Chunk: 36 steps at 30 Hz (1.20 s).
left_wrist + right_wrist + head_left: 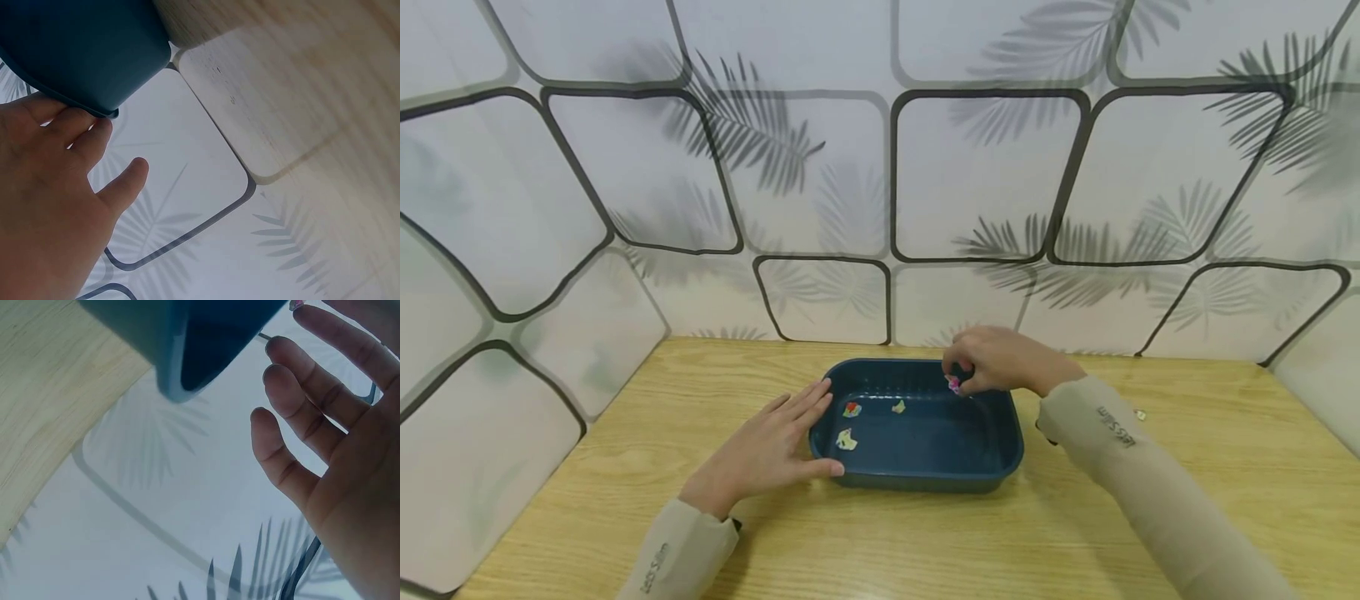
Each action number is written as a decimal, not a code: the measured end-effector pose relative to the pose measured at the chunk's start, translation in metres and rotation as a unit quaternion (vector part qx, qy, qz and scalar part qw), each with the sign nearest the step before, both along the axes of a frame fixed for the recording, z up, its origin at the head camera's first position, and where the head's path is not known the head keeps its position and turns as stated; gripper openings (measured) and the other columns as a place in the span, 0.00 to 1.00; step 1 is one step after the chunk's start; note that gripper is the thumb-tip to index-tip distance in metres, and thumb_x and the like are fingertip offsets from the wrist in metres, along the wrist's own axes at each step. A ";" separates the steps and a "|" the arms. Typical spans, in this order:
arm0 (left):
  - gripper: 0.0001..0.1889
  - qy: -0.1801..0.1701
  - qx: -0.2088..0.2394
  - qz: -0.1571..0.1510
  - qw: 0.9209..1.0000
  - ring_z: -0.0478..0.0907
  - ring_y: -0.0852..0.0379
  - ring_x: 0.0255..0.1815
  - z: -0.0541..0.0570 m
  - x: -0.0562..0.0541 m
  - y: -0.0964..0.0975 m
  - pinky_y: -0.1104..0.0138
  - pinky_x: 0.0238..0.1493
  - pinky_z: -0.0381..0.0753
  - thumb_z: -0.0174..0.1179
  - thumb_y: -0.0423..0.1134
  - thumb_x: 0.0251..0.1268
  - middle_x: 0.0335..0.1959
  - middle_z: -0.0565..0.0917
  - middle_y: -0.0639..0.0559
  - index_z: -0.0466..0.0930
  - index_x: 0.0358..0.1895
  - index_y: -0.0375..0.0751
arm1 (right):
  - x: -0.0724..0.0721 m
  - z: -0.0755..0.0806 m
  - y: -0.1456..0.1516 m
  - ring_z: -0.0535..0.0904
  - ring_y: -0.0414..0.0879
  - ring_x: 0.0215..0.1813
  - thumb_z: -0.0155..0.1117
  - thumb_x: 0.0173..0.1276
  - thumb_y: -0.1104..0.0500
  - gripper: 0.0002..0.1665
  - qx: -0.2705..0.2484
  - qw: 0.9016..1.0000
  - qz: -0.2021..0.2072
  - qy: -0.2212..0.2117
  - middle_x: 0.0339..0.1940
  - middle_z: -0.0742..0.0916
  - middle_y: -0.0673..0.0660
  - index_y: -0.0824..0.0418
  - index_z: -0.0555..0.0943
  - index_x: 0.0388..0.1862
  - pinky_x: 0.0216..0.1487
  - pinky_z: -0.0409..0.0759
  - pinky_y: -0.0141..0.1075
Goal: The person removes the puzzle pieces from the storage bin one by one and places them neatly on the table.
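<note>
A dark blue rectangular tray [925, 479] stands on the table. My left hand [769, 454] lies at its left end, fingers extended along the rim and thumb at the near corner. In the left wrist view, the fingers of that hand [53, 169] touch the tray's edge [87, 69]. Over the back right part of the tray, my right hand [1000, 360] pinches a small pink and purple sticker-like piece [953, 384] between thumb and index finger. Inside the tray lie a red and green piece [852, 409], a pale piece [846, 440] and a smaller yellowish piece [899, 407].
Another tiny pale piece [1140, 414] lies on the wooden table [880, 550], just beyond the right sleeve [1120, 442]. A pale patterned wall covering [820, 208] rises behind the table and along its left side.
</note>
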State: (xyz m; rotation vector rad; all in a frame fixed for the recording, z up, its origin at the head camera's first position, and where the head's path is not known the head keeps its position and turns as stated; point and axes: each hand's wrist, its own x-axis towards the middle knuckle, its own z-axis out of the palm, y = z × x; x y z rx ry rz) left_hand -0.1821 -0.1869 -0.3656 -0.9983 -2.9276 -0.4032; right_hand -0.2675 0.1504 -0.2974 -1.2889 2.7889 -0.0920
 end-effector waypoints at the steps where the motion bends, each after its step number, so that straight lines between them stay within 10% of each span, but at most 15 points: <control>1: 0.52 0.000 -0.001 0.000 1.000 0.56 0.37 0.78 0.000 0.000 0.000 0.40 0.73 0.58 0.56 0.70 0.67 0.80 0.54 0.37 0.60 0.76 0.26 | 0.000 0.000 0.002 0.68 0.41 0.32 0.77 0.61 0.58 0.09 -0.002 1.000 0.000 0.001 0.27 0.75 0.47 0.56 0.86 0.39 0.38 0.72 0.40; 36: 0.52 0.007 -0.003 -0.004 1.000 0.56 0.37 0.78 -0.002 -0.001 -0.001 0.40 0.73 0.58 0.55 0.71 0.67 0.80 0.54 0.37 0.59 0.76 0.27 | 0.016 -0.002 0.093 0.74 0.42 0.33 0.78 0.57 0.58 0.11 -0.019 0.998 -0.067 0.010 0.31 0.80 0.47 0.55 0.87 0.40 0.33 0.75 0.41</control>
